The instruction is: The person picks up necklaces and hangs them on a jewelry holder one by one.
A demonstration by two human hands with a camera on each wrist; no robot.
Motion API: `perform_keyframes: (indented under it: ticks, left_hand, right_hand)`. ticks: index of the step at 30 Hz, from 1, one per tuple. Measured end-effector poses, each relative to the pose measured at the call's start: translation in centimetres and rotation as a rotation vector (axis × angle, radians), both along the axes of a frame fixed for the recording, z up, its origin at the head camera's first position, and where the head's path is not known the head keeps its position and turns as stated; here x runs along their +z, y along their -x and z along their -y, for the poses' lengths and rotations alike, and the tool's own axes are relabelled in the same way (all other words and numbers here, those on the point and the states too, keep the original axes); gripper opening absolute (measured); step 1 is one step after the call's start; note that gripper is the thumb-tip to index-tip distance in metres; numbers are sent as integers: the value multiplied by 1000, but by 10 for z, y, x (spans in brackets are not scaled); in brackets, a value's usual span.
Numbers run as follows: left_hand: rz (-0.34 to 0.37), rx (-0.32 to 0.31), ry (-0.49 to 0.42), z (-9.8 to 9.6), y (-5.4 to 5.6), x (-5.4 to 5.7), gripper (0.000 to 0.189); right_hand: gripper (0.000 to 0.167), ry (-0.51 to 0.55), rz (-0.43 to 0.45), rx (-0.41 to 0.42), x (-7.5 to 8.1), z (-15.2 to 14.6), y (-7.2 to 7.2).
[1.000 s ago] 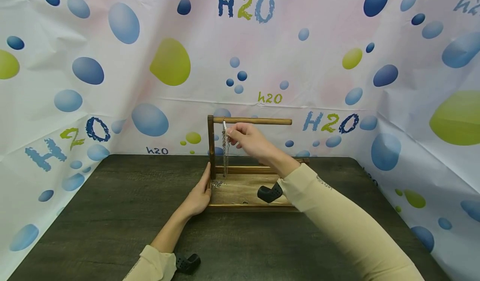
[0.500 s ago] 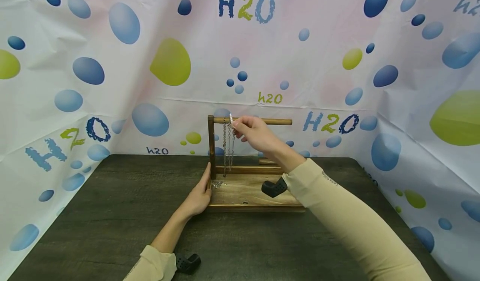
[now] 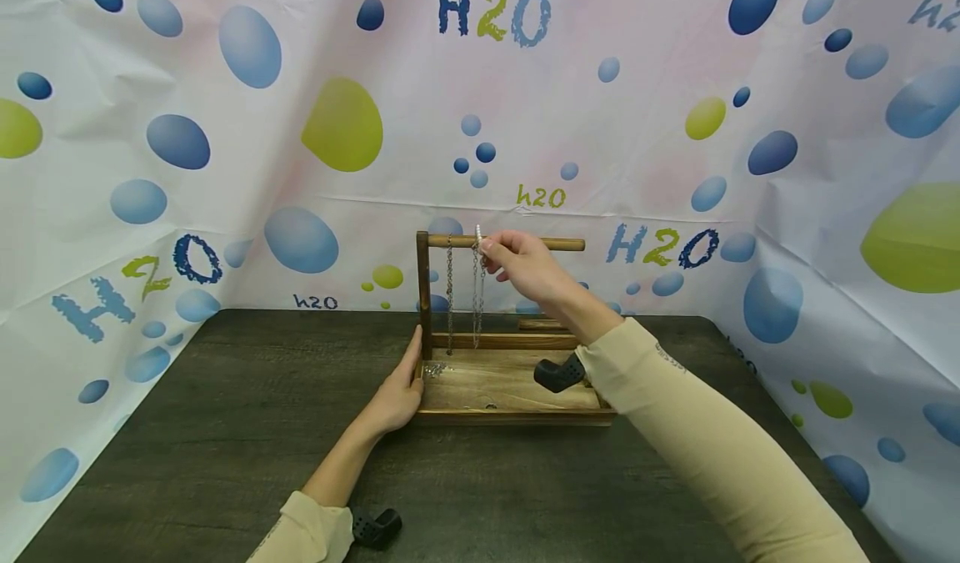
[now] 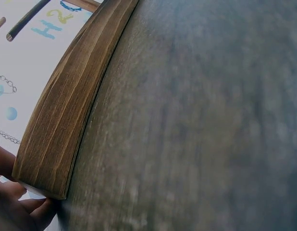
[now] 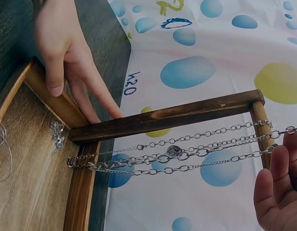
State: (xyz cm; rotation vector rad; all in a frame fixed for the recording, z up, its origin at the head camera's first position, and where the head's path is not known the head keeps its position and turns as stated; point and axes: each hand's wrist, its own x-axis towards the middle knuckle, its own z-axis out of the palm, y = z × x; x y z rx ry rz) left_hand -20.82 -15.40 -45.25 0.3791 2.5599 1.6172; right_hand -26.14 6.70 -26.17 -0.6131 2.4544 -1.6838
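A wooden jewelry stand has a tray (image 3: 517, 375), a left post (image 3: 423, 284) and a horizontal bar (image 3: 564, 244). My right hand (image 3: 521, 264) pinches the top of a silver chain necklace (image 3: 477, 304) at the bar; its strands dangle below. Left of it, near the post, another silver chain (image 3: 449, 304) hangs from the bar. In the right wrist view, the chains (image 5: 187, 154) run side by side below my right fingers (image 5: 278, 178). My left hand (image 3: 393, 396) rests along the tray's left side, its fingers (image 5: 103, 91) reaching straight toward the post's base.
A small heap of silver jewelry (image 3: 435, 369) lies in the tray's left corner. Thin hoops (image 5: 3, 154) lie farther along the tray in the right wrist view. Behind the tray sits a short wooden bar (image 3: 536, 324). A dark tabletop (image 3: 262, 429) meets a patterned backdrop (image 3: 637, 146).
My right hand has moved rightward along the bar with the pinched necklace, separating it from the chain near the post. The left hand has stayed at the tray's side.
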Motion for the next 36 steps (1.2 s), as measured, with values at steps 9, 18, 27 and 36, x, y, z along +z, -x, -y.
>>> perform_keyframes:
  ticks: [9,18,27,36]
  left_hand:
    - [1,8,9,0,0,-1,84]
    - [1,9,11,-1,0,-1,84]
    - [5,20,26,-1,-2,0,84]
    - [11,27,42,-1,-3,2,84]
  right_hand:
    - [36,-2,7,-28,-4,-9,3]
    - [35,20,15,-46,-9,-23,5]
    - [36,7,5,-64,-14,-36,7]
    - [37,13,16,-82,-14,-48,8]
